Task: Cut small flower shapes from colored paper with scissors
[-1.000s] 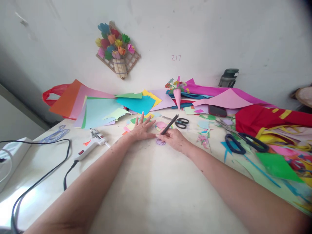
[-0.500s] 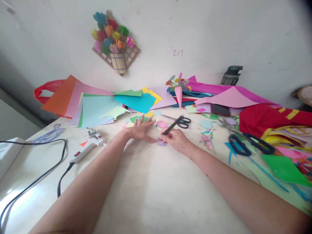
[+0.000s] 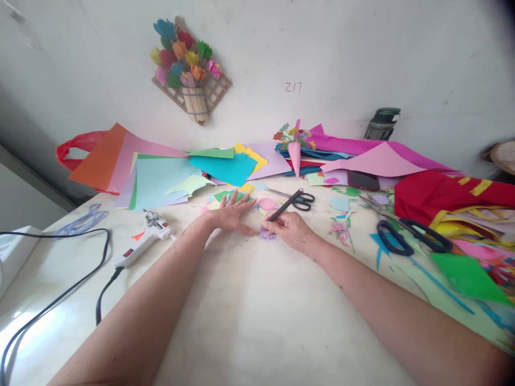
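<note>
My right hand [image 3: 290,229] is closed round a black pen [image 3: 286,206], whose tip end is hidden by the fingers over a small purple paper circle [image 3: 267,235]. Markings show on that circle. Flat on the table with fingers spread lies my left hand [image 3: 233,213], its thumb reaching to the circle's left edge. Just beyond the hands are a pink paper circle [image 3: 267,203] and small scissors [image 3: 303,201] with black handles. Green paper pieces [image 3: 227,195] sit behind the left fingertips.
A white glue gun [image 3: 140,246] with a black cord lies on the left. Large scissors [image 3: 414,236] rest on paper scraps at right. Coloured paper sheets [image 3: 161,177], a phone [image 3: 363,180] and a pink paper cone with small flowers [image 3: 294,155] line the wall.
The right hand and pen have shifted very slightly over the purple circle. The left hand stays in place.
</note>
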A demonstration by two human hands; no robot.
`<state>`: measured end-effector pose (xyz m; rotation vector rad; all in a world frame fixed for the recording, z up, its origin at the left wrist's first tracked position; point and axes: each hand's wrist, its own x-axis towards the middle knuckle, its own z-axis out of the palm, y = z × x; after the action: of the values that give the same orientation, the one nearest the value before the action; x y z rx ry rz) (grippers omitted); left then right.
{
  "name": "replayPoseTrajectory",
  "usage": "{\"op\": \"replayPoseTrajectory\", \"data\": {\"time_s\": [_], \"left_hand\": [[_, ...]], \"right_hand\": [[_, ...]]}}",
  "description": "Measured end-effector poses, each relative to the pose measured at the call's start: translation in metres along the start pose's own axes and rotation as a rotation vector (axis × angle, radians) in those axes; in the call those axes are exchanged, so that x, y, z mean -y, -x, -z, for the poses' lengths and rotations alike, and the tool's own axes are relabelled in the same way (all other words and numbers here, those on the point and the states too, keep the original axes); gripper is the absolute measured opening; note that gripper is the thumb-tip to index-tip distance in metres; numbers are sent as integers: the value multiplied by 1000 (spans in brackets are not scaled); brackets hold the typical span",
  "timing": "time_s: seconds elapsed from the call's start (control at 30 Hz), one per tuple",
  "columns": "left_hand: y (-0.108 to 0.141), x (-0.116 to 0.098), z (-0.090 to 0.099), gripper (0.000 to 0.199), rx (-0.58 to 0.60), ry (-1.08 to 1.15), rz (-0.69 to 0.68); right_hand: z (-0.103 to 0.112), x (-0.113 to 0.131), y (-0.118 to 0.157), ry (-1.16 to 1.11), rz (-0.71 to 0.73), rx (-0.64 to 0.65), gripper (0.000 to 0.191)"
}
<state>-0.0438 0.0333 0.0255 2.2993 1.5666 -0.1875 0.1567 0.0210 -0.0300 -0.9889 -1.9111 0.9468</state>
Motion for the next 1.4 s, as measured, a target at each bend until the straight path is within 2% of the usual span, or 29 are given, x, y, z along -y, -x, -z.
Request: {"op": "replayPoseTrajectory", "data": {"time_s": [0.27, 0.6, 0.87, 1.4], "left_hand": [[2, 0, 1, 108, 22, 4, 10], [8, -11, 0, 93, -67, 39, -63], [3, -16, -7, 89, -98, 17, -50], [5, -13, -3, 87, -15, 12, -69]], "right_hand": [[1, 1, 0, -2, -9, 9, 16], [1, 2, 0, -17, 10, -9, 17], [1, 6, 0, -37, -18, -2, 14], [2, 7, 0, -27, 3, -5, 14]]}}
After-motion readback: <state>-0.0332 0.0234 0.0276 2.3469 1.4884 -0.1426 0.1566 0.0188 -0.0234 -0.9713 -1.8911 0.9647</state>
